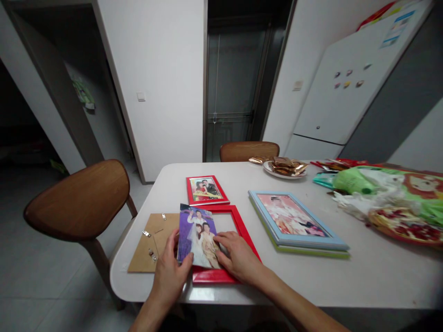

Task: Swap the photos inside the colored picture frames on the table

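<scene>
A wedding photo [199, 237] with a purple background is tilted up over a red picture frame [244, 230] on the table. My left hand [170, 266] grips its left edge, thumb in front and fingers behind. Fingers of my right hand [238, 256] rest on the photo's right side, with the thumb near its lower right. The frame lies flat, and the table top shows through part of its opening. To the left lies a brown backing board [145, 249] with metal clips, partly hidden behind the photo and my left hand.
A smaller red framed photo [206, 190] lies beyond the frame. Stacked blue and green picture frames [294, 219] are on the right. Farther off are a plate [277, 174] of gold-wrapped packets and plastic bags [374, 182]. Wooden chairs [79, 200] [249, 151] stand around the white table [238, 184].
</scene>
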`<state>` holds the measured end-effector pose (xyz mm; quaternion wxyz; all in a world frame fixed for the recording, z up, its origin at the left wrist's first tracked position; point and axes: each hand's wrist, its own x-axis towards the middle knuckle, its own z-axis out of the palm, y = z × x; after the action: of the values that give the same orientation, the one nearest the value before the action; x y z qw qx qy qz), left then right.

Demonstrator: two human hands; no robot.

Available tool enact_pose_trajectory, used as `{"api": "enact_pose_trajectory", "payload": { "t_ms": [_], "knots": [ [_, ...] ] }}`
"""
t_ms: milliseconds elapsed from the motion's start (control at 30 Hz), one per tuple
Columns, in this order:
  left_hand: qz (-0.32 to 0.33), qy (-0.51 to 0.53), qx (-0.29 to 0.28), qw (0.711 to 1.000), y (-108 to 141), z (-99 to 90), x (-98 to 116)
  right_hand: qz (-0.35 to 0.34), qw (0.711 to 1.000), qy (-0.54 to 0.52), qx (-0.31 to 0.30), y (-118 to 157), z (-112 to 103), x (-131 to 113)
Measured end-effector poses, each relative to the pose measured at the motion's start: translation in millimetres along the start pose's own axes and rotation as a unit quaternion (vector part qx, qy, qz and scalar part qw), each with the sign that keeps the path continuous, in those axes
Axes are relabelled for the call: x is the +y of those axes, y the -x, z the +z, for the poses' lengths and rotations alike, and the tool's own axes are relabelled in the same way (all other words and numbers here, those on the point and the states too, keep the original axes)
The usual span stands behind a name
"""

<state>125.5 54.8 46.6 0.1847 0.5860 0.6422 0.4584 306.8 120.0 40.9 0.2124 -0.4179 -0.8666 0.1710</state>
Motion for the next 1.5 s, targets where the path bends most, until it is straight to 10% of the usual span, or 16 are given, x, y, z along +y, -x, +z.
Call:
{"api": "enact_pose_trajectory", "payload": {
  "t_ms": [133, 300, 467, 667, 900, 1500],
  "knots": [
    [0.069, 0.016, 0.017, 0.997, -3, 18.8, 36, 0.036, 0.980, -0.194, 0.009, -2, -8, -1],
    [0.153, -0.031, -0.109, 0.982, -3, 45.2, 60, 0.174, 0.841, -0.509, 0.058, -15, -42, -3],
    [0.176, -0.123, -0.202, 0.956, 5, 53.0, 45, 0.201, 0.810, -0.550, 0.040, -11, -57, 11],
    [0.113, -0.201, -0.192, 0.954, 4, 41.4, 26, 0.218, 0.775, -0.593, -0.014, 1, -41, 27],
    [0.137, -0.201, -0.130, 0.961, 5, 44.9, 19, 0.223, 0.744, -0.626, 0.072, -5, -25, 14],
    [0.160, -0.209, -0.080, 0.961, 8, 50.2, 15, 0.210, 0.829, -0.511, 0.092, -15, -14, 4]
  ]
}}
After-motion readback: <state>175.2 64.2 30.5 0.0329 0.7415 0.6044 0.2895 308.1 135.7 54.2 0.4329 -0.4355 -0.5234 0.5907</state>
